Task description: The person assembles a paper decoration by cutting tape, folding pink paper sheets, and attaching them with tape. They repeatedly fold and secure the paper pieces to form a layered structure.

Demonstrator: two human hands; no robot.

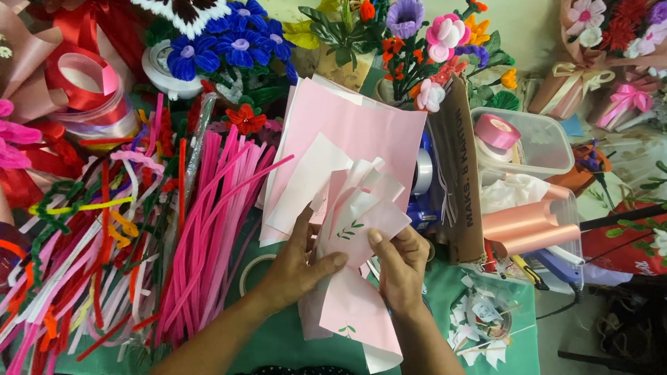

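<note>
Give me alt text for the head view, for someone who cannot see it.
Both hands, left hand and right hand, hold a fanned bundle of pink and white paper sheets above a green table. A heap of pink and mixed-colour pipe cleaners lies to the left, handmade flowers stand behind, and pink ribbon rolls sit in clear tubs to the right.

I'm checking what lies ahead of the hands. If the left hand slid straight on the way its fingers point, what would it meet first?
The left hand points up and right across the pink and white paper sheets it holds. Beyond them probably stands the bunch of pipe-cleaner flowers, though depth is unclear.
</note>
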